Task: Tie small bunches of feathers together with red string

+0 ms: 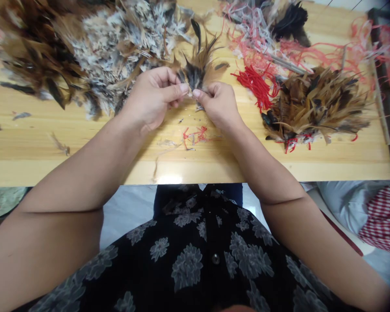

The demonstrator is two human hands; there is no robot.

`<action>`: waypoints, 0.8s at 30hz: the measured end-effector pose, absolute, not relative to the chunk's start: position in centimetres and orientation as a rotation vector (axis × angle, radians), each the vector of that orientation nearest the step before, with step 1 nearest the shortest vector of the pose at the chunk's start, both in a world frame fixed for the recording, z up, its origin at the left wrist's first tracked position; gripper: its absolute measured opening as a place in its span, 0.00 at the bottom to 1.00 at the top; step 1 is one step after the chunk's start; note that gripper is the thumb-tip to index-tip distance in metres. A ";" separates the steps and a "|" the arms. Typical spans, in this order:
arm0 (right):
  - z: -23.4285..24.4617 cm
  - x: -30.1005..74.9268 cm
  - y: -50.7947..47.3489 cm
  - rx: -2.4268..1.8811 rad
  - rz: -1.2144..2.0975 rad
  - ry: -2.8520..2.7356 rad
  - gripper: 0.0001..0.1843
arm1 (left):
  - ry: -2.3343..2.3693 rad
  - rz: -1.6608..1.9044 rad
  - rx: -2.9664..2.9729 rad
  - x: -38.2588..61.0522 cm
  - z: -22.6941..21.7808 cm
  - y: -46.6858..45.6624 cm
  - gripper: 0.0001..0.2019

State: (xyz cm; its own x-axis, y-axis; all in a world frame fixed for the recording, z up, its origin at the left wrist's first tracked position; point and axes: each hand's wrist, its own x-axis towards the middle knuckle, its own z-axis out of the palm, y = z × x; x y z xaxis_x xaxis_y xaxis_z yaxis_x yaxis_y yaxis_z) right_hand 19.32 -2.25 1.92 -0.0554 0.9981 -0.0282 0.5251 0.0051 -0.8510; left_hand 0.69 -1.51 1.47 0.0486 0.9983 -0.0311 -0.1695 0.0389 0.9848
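Observation:
Above the wooden table, both hands pinch a small bunch of brown and black feathers [198, 65] by its lower end, tips fanned away from me. My left hand [156, 93] has thumb and forefinger closed at the left of the quill ends. On the other side, my right hand [219, 102] presses its thumb against the base of the same bunch. Red thread scraps [195, 135] and bits of fluff lie on the wood just below the hands. Whether a thread is wound round the quills is too small to tell.
Grey-white feathers [107, 52] and loose brown feathers [35, 52] are heaped at the left. Rightward lie a bundle of red threads [255, 86], a pile of brown feather bunches [318, 104] with red ties, tangled pink strands [315, 54] and a dark frame [386, 99] by the table's edge.

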 end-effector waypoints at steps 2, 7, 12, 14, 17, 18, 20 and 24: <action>1.8 19.4 -2.2 -1.586 0.943 -1.657 0.35 | 1.049 1.219 1.097 0.4 0.9 -1.2 0.27; 1.6 19.5 -2.2 -1.552 0.949 -1.690 0.36 | 0.970 1.227 1.129 -0.1 -0.4 -0.7 0.27; 1.4 19.7 -2.2 -1.491 0.996 -1.701 0.36 | 0.965 1.232 1.144 -0.3 -0.8 -0.5 0.28; 1.4 19.8 -2.2 -1.460 1.033 -1.691 0.38 | 0.997 1.229 1.159 -0.2 -0.7 -0.5 0.31; 1.4 20.0 -2.2 -1.391 1.121 -1.657 0.42 | 1.040 1.236 1.185 -0.1 -0.4 -0.6 0.30; 1.3 20.0 -2.2 -1.370 1.148 -1.655 0.43 | 1.055 1.237 1.187 -0.1 -0.2 -0.7 0.29; 1.4 20.1 -2.2 -1.355 1.177 -1.678 0.44 | 1.066 1.228 1.184 0.0 0.0 -0.8 0.28; 1.5 20.3 -2.1 -1.424 1.128 -1.716 0.38 | 0.988 1.254 1.187 0.2 0.1 -1.1 0.26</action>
